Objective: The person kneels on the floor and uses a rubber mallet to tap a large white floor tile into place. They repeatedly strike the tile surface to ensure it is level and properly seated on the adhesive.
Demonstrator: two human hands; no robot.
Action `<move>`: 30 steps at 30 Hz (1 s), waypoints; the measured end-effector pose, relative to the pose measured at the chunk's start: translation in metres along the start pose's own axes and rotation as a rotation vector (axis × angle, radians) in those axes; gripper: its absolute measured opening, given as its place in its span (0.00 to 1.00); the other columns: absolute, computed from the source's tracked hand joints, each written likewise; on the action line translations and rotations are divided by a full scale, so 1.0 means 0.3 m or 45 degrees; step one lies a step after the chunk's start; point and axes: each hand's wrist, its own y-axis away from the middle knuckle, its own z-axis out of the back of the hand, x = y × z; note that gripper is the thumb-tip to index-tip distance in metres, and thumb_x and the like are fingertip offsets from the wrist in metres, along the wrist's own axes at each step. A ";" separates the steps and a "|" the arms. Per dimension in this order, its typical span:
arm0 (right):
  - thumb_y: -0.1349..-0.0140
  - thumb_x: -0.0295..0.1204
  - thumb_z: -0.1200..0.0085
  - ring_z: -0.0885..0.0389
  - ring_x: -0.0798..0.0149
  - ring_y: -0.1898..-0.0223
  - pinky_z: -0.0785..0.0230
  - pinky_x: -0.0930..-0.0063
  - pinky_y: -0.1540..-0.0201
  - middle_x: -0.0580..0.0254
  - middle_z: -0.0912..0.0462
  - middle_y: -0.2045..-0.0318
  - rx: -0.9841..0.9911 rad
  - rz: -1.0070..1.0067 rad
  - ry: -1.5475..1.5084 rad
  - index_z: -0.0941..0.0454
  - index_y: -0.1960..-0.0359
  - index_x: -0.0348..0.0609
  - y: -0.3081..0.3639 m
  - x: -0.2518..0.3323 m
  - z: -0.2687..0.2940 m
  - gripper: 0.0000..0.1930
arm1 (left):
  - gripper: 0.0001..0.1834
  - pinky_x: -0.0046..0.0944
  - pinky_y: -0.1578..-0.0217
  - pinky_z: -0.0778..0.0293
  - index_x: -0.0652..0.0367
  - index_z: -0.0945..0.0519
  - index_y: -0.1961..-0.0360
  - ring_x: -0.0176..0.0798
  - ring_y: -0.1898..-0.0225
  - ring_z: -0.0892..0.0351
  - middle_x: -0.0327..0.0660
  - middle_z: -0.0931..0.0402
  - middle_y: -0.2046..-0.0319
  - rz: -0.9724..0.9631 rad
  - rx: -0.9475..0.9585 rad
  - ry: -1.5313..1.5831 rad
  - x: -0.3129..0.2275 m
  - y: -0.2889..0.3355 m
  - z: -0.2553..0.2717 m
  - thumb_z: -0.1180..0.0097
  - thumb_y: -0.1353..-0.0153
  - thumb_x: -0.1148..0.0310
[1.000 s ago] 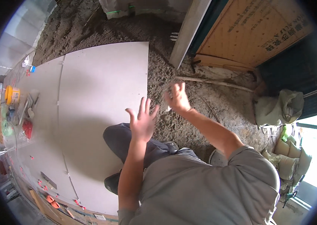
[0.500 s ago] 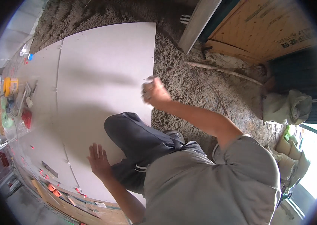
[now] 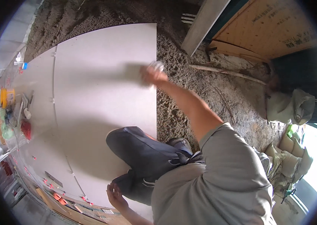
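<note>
My right hand is closed around a crumpled whitish thing, at the right edge of a large pale tile. Motion smears both, so the thing's kind is not clear; it looks like a rag. My left hand hangs low beside my bent knee, over the tile surface, its fingers loosely apart and nothing in them. Along the joint on the tile's left sit small white clips.
Rough wet-looking mortar borders the tile at right and behind. A thin pole and a grey beam lie there. A yellow bucket, hand tools and red wedges are on the left tiles. Filled sacks stand right.
My right hand has moved away from me along the tile's right edge with the whitish thing. My left hand has drawn back toward my body, and the knee has shifted slightly.
</note>
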 end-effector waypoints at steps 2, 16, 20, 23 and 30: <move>0.29 0.37 0.56 0.20 0.45 0.50 0.19 0.57 0.52 0.44 0.32 0.39 -0.229 -0.570 -0.647 0.37 0.36 0.46 -0.092 -0.281 0.043 0.22 | 0.27 0.43 0.40 0.31 0.64 0.30 0.35 0.45 0.42 0.25 0.47 0.26 0.41 -0.027 -0.053 -0.130 0.033 -0.011 0.044 0.53 0.27 0.55; 0.30 0.39 0.51 0.41 0.54 0.27 0.48 0.45 0.28 0.56 0.36 0.30 -0.372 1.061 -0.884 0.34 0.34 0.60 0.018 0.511 0.089 0.23 | 0.29 0.42 0.42 0.30 0.65 0.27 0.39 0.48 0.40 0.27 0.50 0.28 0.41 0.024 -0.190 -0.737 0.193 -0.699 -0.157 0.47 0.30 0.51; 0.33 0.41 0.49 0.48 0.46 0.25 0.49 0.44 0.29 0.57 0.41 0.27 -0.230 0.845 -0.894 0.34 0.33 0.63 -0.200 0.704 0.033 0.26 | 0.38 0.53 0.31 0.44 0.67 0.36 0.30 0.58 0.28 0.45 0.59 0.45 0.28 -0.069 -0.125 -1.199 0.078 -0.902 -0.379 0.53 0.29 0.46; 0.32 0.43 0.52 0.50 0.47 0.24 0.49 0.43 0.29 0.56 0.41 0.27 -0.310 0.467 -0.504 0.33 0.33 0.62 -0.505 0.699 0.044 0.25 | 0.44 0.57 0.27 0.56 0.70 0.41 0.29 0.62 0.24 0.57 0.62 0.54 0.26 -0.187 -0.070 -1.544 0.002 -1.106 -0.547 0.58 0.30 0.40; 0.35 0.35 0.48 0.30 0.53 0.40 0.34 0.52 0.39 0.63 0.25 0.43 -0.845 -0.344 -0.392 0.24 0.44 0.59 -0.821 -0.029 0.100 0.17 | 0.56 0.65 0.28 0.65 0.74 0.53 0.27 0.72 0.25 0.64 0.71 0.60 0.27 -0.585 -0.687 -1.783 0.110 -1.299 -0.768 0.56 0.35 0.33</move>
